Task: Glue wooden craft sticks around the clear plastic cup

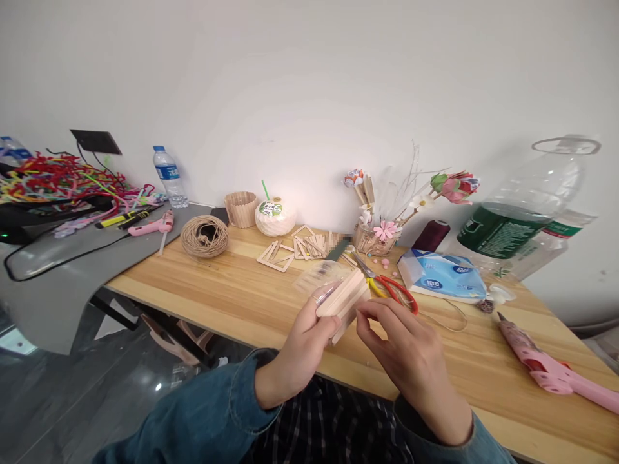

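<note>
In my left hand (309, 345) is a small piece built of pale wooden craft sticks (343, 299), gripped between thumb and fingers above the table's front edge. It is tilted, with the sticks side by side and a gap between two layers. My right hand (406, 348) is at its right edge, thumb and index finger pinched together. Whatever those fingertips hold, if anything, is hidden. Just behind lie orange-handled scissors (399, 293), a yellow-handled tool (374, 288) and a clear plastic bag (314, 276). Loose craft sticks and stick frames (275, 256) lie farther back.
A twine ball (206, 236), a stick cup (240, 209) and a white coconut (275, 217) stand at back left. Flower decorations (380, 232), a tissue pack (442, 276) and a large bottle (512, 219) are right. Pink glue guns (546, 367) lie at both sides.
</note>
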Demonstrator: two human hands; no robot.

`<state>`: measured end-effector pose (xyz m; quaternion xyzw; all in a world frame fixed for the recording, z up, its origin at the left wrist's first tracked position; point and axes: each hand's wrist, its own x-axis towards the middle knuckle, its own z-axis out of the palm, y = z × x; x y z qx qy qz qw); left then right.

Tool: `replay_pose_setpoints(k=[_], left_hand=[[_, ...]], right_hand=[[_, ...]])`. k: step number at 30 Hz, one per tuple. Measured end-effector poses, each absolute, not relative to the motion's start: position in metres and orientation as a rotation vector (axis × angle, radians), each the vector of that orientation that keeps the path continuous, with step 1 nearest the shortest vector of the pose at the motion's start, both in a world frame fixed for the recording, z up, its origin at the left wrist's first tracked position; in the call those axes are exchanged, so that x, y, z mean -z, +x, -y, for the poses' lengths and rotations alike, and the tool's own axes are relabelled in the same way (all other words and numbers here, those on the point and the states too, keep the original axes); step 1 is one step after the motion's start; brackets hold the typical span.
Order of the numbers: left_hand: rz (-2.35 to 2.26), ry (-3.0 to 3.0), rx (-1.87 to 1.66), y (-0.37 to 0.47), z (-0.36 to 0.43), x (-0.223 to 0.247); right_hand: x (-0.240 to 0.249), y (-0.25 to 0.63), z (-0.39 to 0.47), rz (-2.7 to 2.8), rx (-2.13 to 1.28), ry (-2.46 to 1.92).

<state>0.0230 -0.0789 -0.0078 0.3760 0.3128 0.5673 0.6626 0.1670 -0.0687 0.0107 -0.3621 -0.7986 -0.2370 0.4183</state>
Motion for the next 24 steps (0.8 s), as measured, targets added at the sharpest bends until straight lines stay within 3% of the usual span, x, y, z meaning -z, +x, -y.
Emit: replay_pose_setpoints(k=[10,18,24], left_hand=[[-0.688,0.894,-1.311,0.021,0.078,0.011],[-0.647,0.857,-1.343,0.023,0.078,0.013],[-0.675,0.989,-1.353,0.024,0.08,0.018]], right_hand=[[-0.012,0.175,0.069,1.951,0.651,-0.956],[-0.008,0.172,0.07,2.066,0.498,-0.888],[-0.01,0.168,0.074,2.114,0.607,-0.914]])
